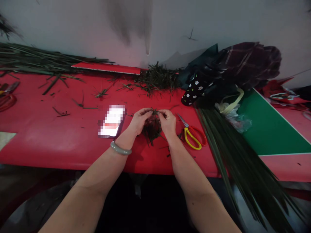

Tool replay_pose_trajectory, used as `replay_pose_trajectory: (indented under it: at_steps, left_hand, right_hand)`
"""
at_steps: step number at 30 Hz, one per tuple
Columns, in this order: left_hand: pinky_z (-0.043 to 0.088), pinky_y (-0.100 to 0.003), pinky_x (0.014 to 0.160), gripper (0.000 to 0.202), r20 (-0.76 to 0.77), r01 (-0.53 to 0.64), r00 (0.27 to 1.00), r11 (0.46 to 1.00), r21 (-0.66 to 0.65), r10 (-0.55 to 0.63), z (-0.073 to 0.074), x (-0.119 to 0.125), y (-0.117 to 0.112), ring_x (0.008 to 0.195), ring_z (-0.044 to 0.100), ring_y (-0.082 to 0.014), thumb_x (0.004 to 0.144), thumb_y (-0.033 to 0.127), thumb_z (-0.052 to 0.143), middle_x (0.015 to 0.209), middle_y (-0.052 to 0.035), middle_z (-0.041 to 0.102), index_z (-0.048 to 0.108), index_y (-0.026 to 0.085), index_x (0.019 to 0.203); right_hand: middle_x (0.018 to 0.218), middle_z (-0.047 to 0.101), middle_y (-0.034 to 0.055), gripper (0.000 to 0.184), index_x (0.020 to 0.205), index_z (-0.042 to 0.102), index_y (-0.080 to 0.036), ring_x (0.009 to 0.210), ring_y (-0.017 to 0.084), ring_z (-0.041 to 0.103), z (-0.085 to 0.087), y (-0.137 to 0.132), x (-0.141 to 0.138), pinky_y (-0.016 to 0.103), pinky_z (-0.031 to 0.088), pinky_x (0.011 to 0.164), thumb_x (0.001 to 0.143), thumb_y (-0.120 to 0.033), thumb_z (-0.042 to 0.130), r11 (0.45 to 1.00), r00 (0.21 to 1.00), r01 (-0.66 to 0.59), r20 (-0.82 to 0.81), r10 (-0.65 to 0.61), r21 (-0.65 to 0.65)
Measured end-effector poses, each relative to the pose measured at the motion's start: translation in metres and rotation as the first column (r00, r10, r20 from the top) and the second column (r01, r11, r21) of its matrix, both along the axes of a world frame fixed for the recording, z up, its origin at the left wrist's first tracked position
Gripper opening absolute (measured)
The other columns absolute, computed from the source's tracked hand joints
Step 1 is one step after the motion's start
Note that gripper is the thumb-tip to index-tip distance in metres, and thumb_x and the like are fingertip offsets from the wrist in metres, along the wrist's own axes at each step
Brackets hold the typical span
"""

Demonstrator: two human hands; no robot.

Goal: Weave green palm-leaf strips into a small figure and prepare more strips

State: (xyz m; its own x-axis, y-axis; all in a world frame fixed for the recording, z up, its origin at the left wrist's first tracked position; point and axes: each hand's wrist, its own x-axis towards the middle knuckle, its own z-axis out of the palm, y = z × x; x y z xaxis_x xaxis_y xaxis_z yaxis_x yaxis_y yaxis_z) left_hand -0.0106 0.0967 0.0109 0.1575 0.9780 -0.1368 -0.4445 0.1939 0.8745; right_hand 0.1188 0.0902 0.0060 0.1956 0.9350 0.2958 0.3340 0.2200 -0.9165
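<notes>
My left hand (pixel 139 120) and my right hand (pixel 168 123) meet over the red table (pixel 60 136), both pinched on a small dark woven bundle of leaf strips (pixel 152 127) held between them. The fingertips of both hands grip its top, and loose strip ends hang below. A pale green bangle (pixel 120 149) sits on my left wrist. Scissors with red and yellow handles (pixel 193 135) lie just right of my right hand. A phone with a lit screen (pixel 112 121) lies just left of my left hand.
Long green leaves (pixel 238 161) fan over the table's front edge at the right. More leaves (pixel 36 60) and a pile of trimmings (pixel 156 77) lie along the wall. Dark cloth and bags (pixel 233 68) heap at the back right, beside a green board (pixel 269 129).
</notes>
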Motion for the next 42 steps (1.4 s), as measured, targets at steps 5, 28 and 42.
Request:
replay_pose_trajectory:
  at_steps: [5, 28, 42]
  left_hand:
    - [0.043, -0.02, 0.053, 0.019, 0.01, 0.112, 0.994, 0.993, -0.034, -0.112, -0.001, -0.001, -0.001, 0.054, 0.053, -0.0068, 0.064, 0.028, 0.067, 0.065, 0.0003, 0.059, 0.062, 0.015, 0.076]
    - [0.044, -0.022, 0.058, 0.015, -0.156, 0.028, 0.988, 0.996, 0.086, -0.014, -0.001, -0.001, 0.0, 0.056, 0.053, -0.0075, 0.062, 0.024, 0.065, 0.066, 0.0001, 0.062, 0.065, 0.014, 0.074]
    - [0.039, -0.022, 0.062, 0.01, -0.375, -0.211, 0.868, 0.925, 0.315, 0.325, -0.001, -0.002, 0.004, 0.062, 0.05, -0.0091, 0.071, 0.023, 0.054, 0.065, 0.001, 0.057, 0.06, 0.016, 0.071]
  right_hand:
    - [0.079, 0.056, 0.0024, 0.011, 0.073, 0.063, -0.022, 0.079, 0.016, 0.053, 0.004, -0.002, -0.003, 0.032, 0.044, 0.076, 0.072, -0.028, 0.054, 0.995, 0.996, -0.075, 0.049, 0.071, 0.07]
    - [0.078, 0.062, 0.0015, 0.017, 0.082, 0.058, -0.021, 0.069, 0.015, 0.056, -0.004, 0.0, -0.005, 0.031, 0.046, 0.068, 0.07, -0.031, 0.053, 0.995, 0.995, -0.096, -0.035, 0.095, -0.035]
    - [0.072, 0.061, 0.0018, 0.02, 0.08, 0.06, -0.023, 0.076, 0.018, 0.057, -0.008, 0.004, 0.002, 0.031, 0.045, 0.069, 0.076, -0.038, 0.048, 0.997, 0.989, -0.068, 0.129, 0.072, -0.039]
